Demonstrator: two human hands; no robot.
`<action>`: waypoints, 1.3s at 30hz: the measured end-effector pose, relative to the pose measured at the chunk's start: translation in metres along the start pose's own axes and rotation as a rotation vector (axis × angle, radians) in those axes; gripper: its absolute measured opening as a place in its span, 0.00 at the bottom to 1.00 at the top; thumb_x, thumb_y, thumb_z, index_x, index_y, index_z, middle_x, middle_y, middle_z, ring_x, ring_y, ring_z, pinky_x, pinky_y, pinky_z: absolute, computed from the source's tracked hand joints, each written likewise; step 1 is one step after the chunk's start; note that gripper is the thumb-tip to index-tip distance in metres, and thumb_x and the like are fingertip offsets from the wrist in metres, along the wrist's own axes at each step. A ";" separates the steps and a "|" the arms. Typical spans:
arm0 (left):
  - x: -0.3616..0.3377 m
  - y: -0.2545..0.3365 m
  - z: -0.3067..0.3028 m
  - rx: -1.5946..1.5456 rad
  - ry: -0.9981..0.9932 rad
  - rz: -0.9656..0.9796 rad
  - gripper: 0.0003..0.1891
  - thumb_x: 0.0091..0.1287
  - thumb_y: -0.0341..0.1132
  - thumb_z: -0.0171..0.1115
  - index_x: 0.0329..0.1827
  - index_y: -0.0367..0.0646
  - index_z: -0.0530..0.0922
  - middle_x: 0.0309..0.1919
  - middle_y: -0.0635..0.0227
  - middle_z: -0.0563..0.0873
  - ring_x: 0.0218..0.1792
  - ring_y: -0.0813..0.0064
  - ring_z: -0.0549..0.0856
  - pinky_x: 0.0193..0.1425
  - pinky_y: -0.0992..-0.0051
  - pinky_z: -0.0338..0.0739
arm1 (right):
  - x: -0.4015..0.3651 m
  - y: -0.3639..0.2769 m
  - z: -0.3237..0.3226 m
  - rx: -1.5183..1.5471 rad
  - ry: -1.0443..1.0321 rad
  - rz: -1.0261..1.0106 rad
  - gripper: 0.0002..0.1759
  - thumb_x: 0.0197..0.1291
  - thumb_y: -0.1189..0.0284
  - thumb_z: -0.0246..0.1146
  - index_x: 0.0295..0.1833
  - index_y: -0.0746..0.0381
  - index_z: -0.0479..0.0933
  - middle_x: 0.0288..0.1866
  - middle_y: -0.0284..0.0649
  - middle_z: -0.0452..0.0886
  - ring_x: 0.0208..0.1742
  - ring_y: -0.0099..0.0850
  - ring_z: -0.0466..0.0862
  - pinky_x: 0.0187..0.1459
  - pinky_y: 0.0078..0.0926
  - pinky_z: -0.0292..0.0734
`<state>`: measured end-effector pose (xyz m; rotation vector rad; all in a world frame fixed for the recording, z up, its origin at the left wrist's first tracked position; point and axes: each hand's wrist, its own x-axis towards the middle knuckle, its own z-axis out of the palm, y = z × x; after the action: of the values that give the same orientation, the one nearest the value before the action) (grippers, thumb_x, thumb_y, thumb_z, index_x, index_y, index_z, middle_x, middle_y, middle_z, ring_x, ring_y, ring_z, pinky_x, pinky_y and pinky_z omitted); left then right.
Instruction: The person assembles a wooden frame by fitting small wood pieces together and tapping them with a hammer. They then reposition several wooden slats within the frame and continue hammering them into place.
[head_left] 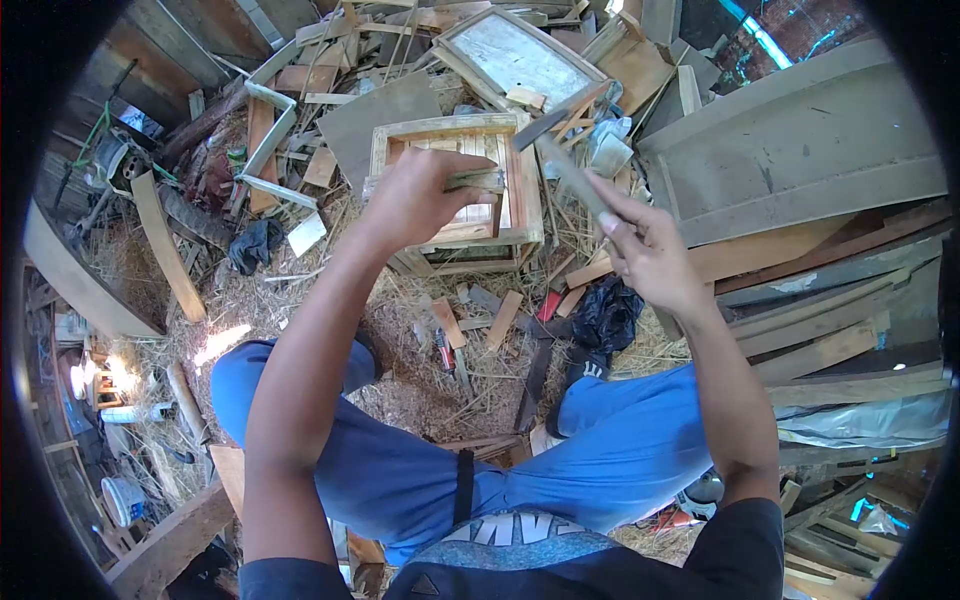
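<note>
My left hand (415, 195) is closed on a short wooden piece (474, 180), pinched between thumb and fingers above a pale wooden frame (528, 215). The frame looks like a shallow box with slats inside, and part of it is hidden behind my hand. My right hand (650, 250) grips a hammer (572, 172) by its handle. The dark hammer head is raised near the frame's upper right corner, to the right of the wooden piece.
A second framed panel (520, 55) lies behind among scrap wood. Large boards (790, 150) lean on the right. A black plastic bag (605, 318), a red-handled tool (444, 352) and wood offcuts (505, 320) lie on the shaving-strewn ground between my legs and the frame.
</note>
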<state>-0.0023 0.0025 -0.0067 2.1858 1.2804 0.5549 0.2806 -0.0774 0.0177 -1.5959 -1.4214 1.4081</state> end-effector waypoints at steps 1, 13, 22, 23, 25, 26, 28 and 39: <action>0.001 0.000 0.000 0.012 -0.004 -0.003 0.20 0.62 0.40 0.76 0.57 0.47 0.88 0.38 0.50 0.90 0.42 0.49 0.90 0.47 0.57 0.82 | -0.001 0.000 -0.001 -0.001 0.002 0.001 0.27 0.77 0.77 0.56 0.79 0.49 0.72 0.41 0.33 0.80 0.42 0.22 0.75 0.54 0.23 0.75; -0.002 -0.008 -0.007 0.173 -0.036 0.135 0.21 0.67 0.44 0.72 0.63 0.53 0.86 0.48 0.57 0.91 0.43 0.52 0.89 0.47 0.59 0.82 | 0.000 0.000 -0.012 0.112 -0.120 -0.015 0.31 0.74 0.83 0.54 0.82 0.60 0.66 0.55 0.39 0.84 0.38 0.19 0.77 0.40 0.20 0.79; -0.004 -0.005 -0.007 0.195 -0.063 0.051 0.21 0.69 0.43 0.69 0.65 0.55 0.84 0.53 0.60 0.90 0.53 0.50 0.88 0.55 0.56 0.81 | -0.031 -0.016 0.004 0.019 -0.078 -0.208 0.35 0.73 0.84 0.53 0.84 0.59 0.60 0.59 0.42 0.83 0.40 0.25 0.81 0.44 0.22 0.79; -0.003 -0.003 -0.008 0.194 -0.058 0.056 0.21 0.69 0.43 0.69 0.65 0.55 0.84 0.53 0.60 0.90 0.53 0.50 0.88 0.55 0.56 0.81 | -0.032 -0.012 0.006 -0.012 -0.035 -0.194 0.34 0.73 0.84 0.54 0.83 0.60 0.62 0.58 0.45 0.84 0.41 0.27 0.83 0.48 0.23 0.79; -0.002 -0.002 -0.010 0.187 -0.083 0.012 0.21 0.68 0.44 0.70 0.64 0.55 0.84 0.53 0.59 0.90 0.54 0.51 0.88 0.56 0.56 0.81 | -0.032 0.000 0.012 -0.175 0.086 -0.312 0.32 0.70 0.84 0.56 0.80 0.63 0.67 0.57 0.53 0.86 0.44 0.32 0.86 0.57 0.28 0.78; -0.001 -0.004 -0.010 0.184 -0.071 0.016 0.21 0.68 0.44 0.70 0.64 0.55 0.84 0.53 0.59 0.90 0.54 0.51 0.88 0.56 0.56 0.81 | -0.035 -0.001 0.011 -0.186 0.087 -0.321 0.32 0.70 0.84 0.56 0.80 0.63 0.67 0.57 0.53 0.86 0.44 0.32 0.86 0.57 0.28 0.78; 0.000 -0.007 -0.010 0.174 -0.060 0.022 0.21 0.67 0.46 0.71 0.63 0.55 0.85 0.52 0.58 0.90 0.54 0.51 0.88 0.57 0.56 0.81 | -0.041 -0.006 0.012 -0.384 0.090 -0.406 0.34 0.69 0.85 0.56 0.80 0.62 0.66 0.57 0.56 0.85 0.47 0.37 0.88 0.58 0.29 0.77; -0.004 -0.009 -0.007 0.170 -0.061 -0.004 0.20 0.68 0.50 0.69 0.62 0.62 0.87 0.47 0.59 0.92 0.51 0.55 0.90 0.54 0.55 0.83 | -0.049 -0.015 0.023 -0.581 0.056 -0.547 0.37 0.70 0.84 0.55 0.83 0.52 0.64 0.40 0.54 0.80 0.40 0.53 0.82 0.49 0.40 0.79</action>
<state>-0.0143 0.0039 -0.0069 2.3185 1.3429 0.3869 0.2596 -0.1244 0.0410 -1.3725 -2.1513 0.6601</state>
